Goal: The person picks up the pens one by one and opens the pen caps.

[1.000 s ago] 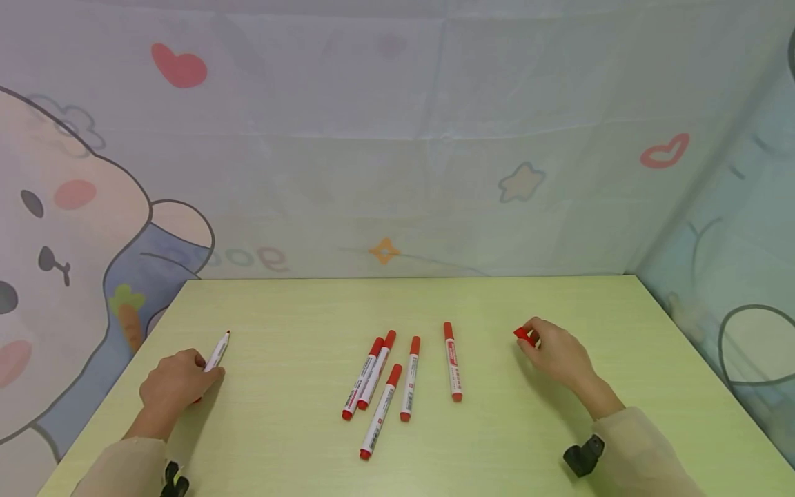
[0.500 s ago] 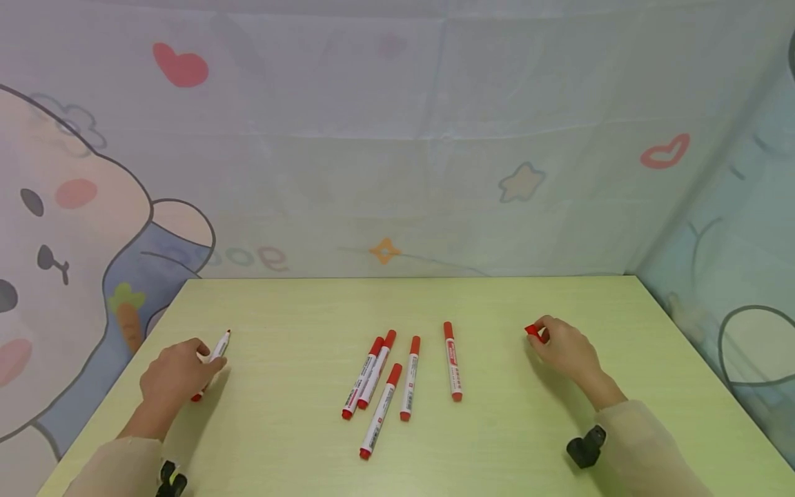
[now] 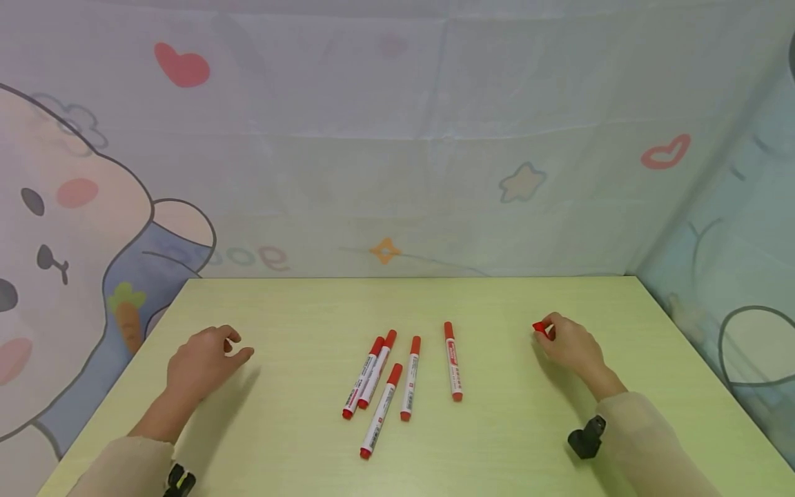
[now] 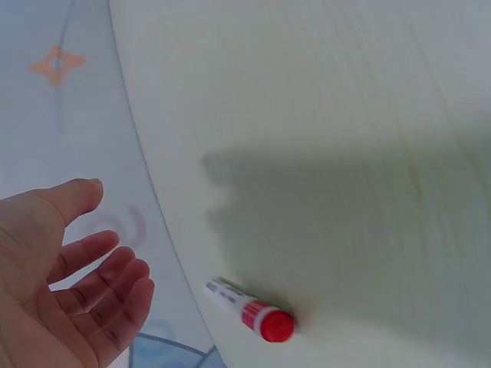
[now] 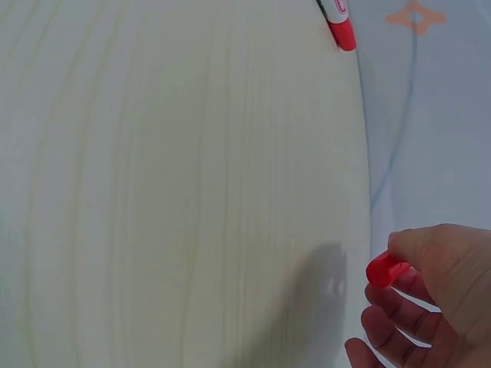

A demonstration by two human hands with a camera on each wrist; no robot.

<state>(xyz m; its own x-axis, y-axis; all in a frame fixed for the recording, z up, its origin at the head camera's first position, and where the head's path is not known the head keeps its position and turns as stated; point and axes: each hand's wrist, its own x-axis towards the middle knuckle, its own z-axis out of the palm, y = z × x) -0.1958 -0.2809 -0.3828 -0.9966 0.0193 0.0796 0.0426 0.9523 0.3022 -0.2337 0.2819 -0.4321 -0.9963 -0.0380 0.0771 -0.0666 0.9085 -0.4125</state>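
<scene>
My left hand (image 3: pixel 201 362) is raised over the left part of the table, its fingers loosely bent and nothing in them. Below it lies a white marker (image 4: pixel 249 310) with a red end, seen in the left wrist view; the hand hides it in the head view. On the right side, my right hand (image 3: pixel 573 348) pinches a red marker cap (image 5: pixel 381 270) between thumb and forefinger, held above the table. The cap's round end faces out from the fingers in the right wrist view.
Several capped red-and-white markers lie mid-table: a touching pair at the left, one nearer marker (image 3: pixel 381 412), another (image 3: pixel 410 378) beside it, and a separate marker (image 3: pixel 453 361) farther right. A printed cloth (image 3: pixel 385 138) hangs behind the pale table (image 3: pixel 298 442).
My left hand has let go of the uncapped marker, leaving it on the table, and has lifted and moved right. My right hand has shifted slightly right with the red cap.
</scene>
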